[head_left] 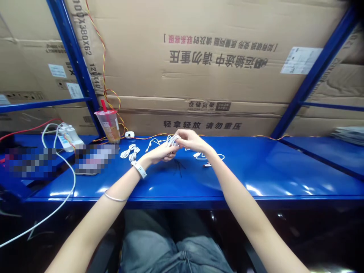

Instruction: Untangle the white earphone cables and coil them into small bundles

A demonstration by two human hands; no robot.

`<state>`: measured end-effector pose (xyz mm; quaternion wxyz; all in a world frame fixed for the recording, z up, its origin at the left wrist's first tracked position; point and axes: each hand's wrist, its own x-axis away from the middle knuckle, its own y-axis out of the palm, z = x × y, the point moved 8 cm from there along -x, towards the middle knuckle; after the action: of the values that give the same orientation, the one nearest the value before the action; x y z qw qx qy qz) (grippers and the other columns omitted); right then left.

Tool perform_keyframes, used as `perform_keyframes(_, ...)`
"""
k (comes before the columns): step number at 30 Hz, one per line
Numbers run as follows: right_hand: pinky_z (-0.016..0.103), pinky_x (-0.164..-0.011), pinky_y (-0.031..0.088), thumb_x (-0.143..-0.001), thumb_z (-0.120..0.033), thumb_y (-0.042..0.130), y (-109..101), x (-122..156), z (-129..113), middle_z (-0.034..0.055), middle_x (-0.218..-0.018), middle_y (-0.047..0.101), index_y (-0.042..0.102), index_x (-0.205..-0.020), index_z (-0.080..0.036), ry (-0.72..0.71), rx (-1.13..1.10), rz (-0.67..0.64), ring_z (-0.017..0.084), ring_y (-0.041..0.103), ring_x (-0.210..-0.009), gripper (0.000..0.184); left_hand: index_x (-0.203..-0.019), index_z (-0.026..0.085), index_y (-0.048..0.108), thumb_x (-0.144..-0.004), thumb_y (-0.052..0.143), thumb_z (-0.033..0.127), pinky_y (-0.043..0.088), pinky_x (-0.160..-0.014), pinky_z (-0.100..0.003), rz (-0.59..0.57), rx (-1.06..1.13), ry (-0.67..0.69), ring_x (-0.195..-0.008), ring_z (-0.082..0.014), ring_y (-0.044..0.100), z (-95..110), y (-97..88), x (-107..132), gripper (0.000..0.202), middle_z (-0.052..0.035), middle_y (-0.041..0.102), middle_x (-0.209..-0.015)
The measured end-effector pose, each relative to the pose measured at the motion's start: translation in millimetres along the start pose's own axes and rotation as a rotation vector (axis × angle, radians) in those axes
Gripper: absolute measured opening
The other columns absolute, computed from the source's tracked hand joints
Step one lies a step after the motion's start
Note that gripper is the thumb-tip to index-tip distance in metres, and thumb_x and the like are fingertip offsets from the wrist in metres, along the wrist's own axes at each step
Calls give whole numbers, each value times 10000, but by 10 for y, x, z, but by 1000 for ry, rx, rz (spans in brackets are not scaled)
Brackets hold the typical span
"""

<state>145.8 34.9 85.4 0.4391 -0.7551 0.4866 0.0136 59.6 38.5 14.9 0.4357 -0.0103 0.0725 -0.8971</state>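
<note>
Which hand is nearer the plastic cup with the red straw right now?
Left. The left hand lies to the right of the plastic cup; the right hand is farther right, on the other side of the white cable coil that both hands hold.

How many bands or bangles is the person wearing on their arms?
2: a white wristband on the left wrist and a thin silver bangle farther up the left forearm. None shows on the right arm.

a blue metal shelf [244, 170] holding coiled white cables [125, 153].
</note>
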Motion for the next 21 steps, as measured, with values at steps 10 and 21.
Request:
perform_keyframes(10,235,-635,373,-893,-395,474,158,-82,101,23,-706,643,563,-774,-168,27,189,152,142,563,-675,271,-652,177,496,-812,557,353,295,-470,-228,341,-594,205,-499,-106,421,142,-143,-51,246,22,458,-522)
perform_keyframes(21,234,-640,414,-831,-250,466,-57,-74,204,21,-821,632,561,-841,-175,12,100,295,141,561,-720,122,-860,177,536,-869,471,549,322,-500,-224,62,-171,138,-589,-100,379,102,9,12,378,-8,468,-735)
